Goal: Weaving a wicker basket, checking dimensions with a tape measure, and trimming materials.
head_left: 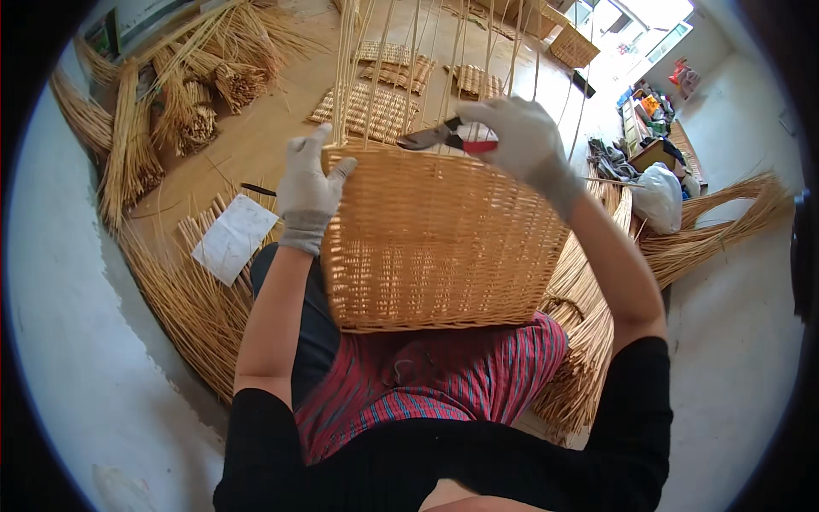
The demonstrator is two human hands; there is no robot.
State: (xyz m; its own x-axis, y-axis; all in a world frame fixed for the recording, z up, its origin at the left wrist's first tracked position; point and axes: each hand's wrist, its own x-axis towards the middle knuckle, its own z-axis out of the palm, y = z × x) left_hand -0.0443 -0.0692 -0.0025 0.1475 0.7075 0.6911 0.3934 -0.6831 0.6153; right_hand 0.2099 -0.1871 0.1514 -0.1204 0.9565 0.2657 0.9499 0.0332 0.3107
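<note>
Wicker fills the middle of the view: a half-woven basket (435,247) rests on the person's lap, its bare upright stakes (375,68) rising from the rim just beyond the fingers. The left hand (309,192), in a pale work glove, has its fingers closed over the near left corner of the basket's rim, thumb spread toward the stakes. The right hand (520,136), gloved the same, has its fingers wrapped round the red handles of a pair of pruning shears (444,136), whose dark blades point left, just above the rim and toward the left fingers. Beyond the left fingers lie woven mats (363,111) on the floor; outward of them, a white sheet (232,239) on loose willow rods (183,294).
</note>
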